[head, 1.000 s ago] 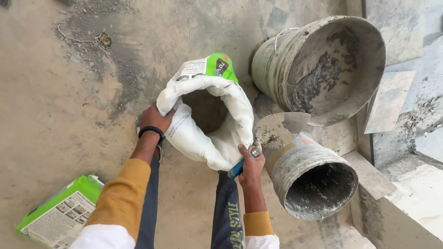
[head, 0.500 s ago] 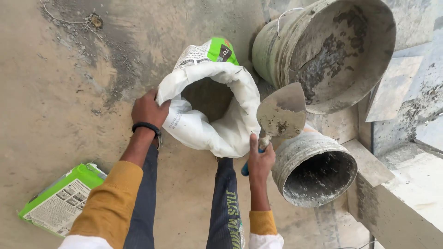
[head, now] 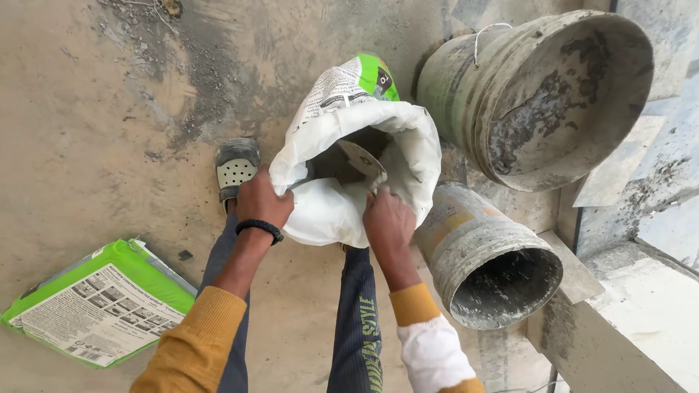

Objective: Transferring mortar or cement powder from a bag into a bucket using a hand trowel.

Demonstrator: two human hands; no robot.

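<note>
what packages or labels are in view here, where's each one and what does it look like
Open bag: centre, standing on the floor, white with a green corner and a printed panel on its back; left hand grips its rolled rim, right hand pushes a trowel into it.
Flat bag: lower left on the floor, rectangular, green border around a white printed panel.
Faded label: yellowish patch on the side of the smaller grey bucket, right of centre.

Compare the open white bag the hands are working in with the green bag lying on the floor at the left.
The open white bag stands upright with its mouth rolled wide; the green bag lies flat. The left hand grips the white bag's rim while the right hand holds a trowel inside it; nothing touches the green bag. Both carry green and white printed panels.
</note>
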